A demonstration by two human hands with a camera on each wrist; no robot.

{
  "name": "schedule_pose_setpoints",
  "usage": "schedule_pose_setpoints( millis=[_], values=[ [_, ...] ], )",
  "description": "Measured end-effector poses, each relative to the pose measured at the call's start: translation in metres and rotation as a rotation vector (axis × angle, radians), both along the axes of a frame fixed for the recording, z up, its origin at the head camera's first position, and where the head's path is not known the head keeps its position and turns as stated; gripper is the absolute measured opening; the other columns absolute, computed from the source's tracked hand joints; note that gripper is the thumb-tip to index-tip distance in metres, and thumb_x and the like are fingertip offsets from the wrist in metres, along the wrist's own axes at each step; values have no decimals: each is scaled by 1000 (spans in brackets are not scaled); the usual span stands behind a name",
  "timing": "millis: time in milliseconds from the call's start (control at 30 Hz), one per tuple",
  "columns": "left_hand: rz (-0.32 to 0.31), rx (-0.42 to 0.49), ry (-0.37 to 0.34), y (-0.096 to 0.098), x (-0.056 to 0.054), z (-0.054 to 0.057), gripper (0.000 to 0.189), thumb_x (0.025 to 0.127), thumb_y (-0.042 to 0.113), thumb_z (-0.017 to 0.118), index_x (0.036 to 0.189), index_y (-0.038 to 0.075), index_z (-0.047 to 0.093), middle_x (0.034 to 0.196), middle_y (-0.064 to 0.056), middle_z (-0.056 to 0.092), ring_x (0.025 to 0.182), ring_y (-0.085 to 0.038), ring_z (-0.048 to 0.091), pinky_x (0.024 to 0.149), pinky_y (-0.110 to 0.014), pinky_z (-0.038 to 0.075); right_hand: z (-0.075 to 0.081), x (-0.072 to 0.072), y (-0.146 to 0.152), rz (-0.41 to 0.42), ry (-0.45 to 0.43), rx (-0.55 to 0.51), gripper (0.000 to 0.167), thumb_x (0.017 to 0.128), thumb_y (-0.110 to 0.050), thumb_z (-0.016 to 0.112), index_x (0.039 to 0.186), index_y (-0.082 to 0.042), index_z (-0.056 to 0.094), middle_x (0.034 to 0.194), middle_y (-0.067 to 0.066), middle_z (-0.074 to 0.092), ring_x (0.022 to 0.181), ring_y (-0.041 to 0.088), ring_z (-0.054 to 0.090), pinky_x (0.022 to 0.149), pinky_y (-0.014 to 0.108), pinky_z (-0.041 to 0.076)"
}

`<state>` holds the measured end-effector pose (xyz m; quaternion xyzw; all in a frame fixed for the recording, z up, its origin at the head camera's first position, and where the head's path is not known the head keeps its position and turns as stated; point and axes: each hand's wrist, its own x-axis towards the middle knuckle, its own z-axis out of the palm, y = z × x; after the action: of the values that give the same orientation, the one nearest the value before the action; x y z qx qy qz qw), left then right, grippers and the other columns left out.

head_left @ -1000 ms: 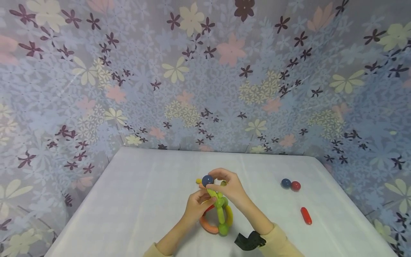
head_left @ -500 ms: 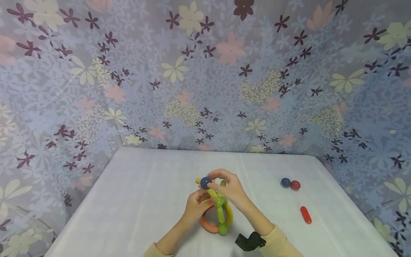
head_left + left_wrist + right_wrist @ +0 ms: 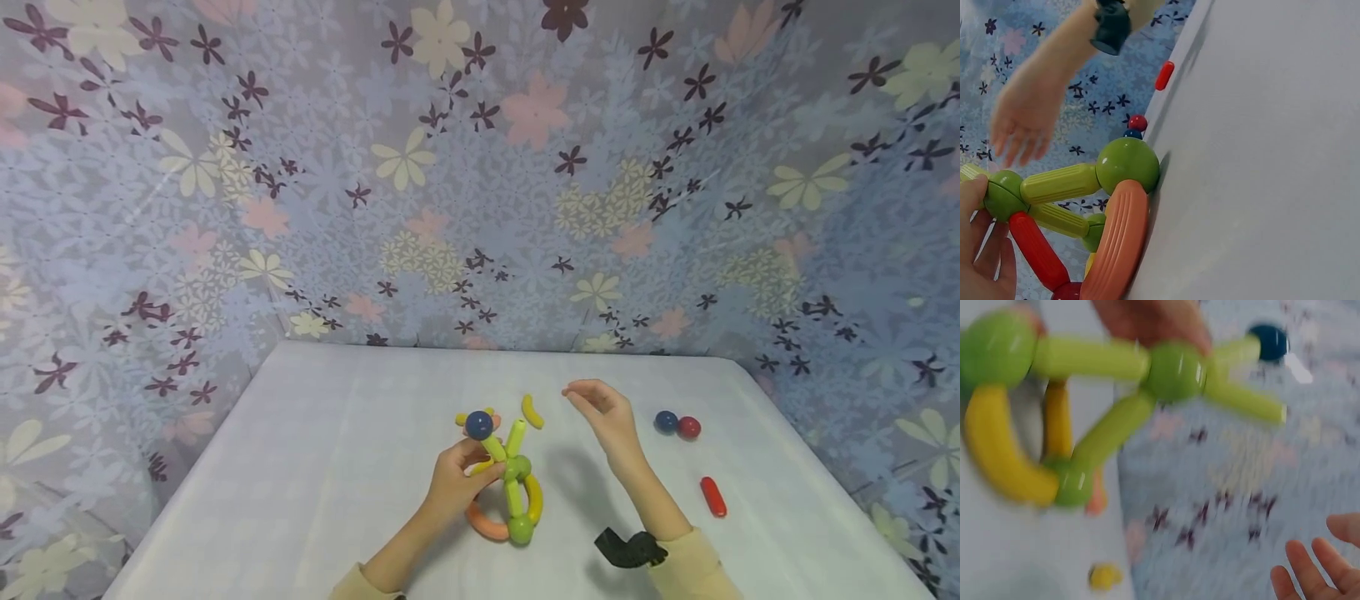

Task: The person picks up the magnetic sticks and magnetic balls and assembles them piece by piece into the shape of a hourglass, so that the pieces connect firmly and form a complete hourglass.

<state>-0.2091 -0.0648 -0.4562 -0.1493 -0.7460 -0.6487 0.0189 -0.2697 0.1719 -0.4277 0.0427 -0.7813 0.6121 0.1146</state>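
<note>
A toy frame of magnetic sticks and balls stands in the middle of the table; its upper green ball (image 3: 517, 467) joins several light green sticks. My left hand (image 3: 459, 477) holds the frame by that upper joint, fingers and thumb around it in the left wrist view. One light green stick (image 3: 493, 448) slants up and carries a dark blue ball (image 3: 479, 425) at its tip; the other upper stick (image 3: 516, 437) has a bare end. Lower down, an orange curved stick (image 3: 483, 522) and a yellow one (image 3: 535, 497) form the base. My right hand (image 3: 609, 414) hovers to the right, holding nothing.
A loose yellow curved stick (image 3: 532, 412) lies behind the frame. Over on the right are a second blue ball (image 3: 666, 422) beside a red ball (image 3: 689, 427), and a red stick (image 3: 713, 497) nearer the front. A flowered curtain (image 3: 480, 167) hangs behind the table.
My right hand has let go of the blue ball and drawn away to the right. The ball stays on the stick's tip. Left hand keeps its hold; the loose yellow stick now shows.
</note>
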Motion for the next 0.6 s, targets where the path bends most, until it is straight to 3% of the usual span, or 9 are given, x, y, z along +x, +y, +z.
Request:
schedule_pose_setpoints(
  millis=[133, 367, 533, 600],
  values=[
    [14, 11, 6, 0, 3, 6, 33, 82, 8, 72, 114, 3, 65, 110, -16, 68, 97, -10, 62, 90, -45, 53, -9, -13, 32, -172, -16, -58, 33, 91, -27, 65, 109, 1, 63, 86, -22, 65, 88, -3, 60, 80, 12, 46],
    [42, -43, -14, 0, 4, 4, 27, 82, 11, 72, 106, 1, 66, 107, -13, 69, 98, -13, 60, 94, -51, 48, -24, -24, 84, -430, -14, -165, 17, 90, -17, 64, 100, -4, 66, 77, -24, 63, 81, -5, 58, 72, 8, 43],
    [48, -55, -21, 1, 2, 2, 25, 82, 12, 73, 105, 5, 67, 107, -11, 69, 96, -9, 59, 92, -44, 49, -38, -30, 113, -593, 9, -103, 13, 89, -12, 63, 99, -5, 68, 76, -28, 60, 75, -8, 53, 64, 5, 42],
    [49, -52, -21, 2, -1, -2, 25, 82, 13, 73, 105, 7, 68, 107, -10, 69, 96, -7, 58, 91, -42, 49, -42, -31, 123, -652, -5, -31, 19, 88, -9, 60, 105, -4, 68, 86, -17, 67, 80, -5, 54, 66, 6, 42]
  ],
)
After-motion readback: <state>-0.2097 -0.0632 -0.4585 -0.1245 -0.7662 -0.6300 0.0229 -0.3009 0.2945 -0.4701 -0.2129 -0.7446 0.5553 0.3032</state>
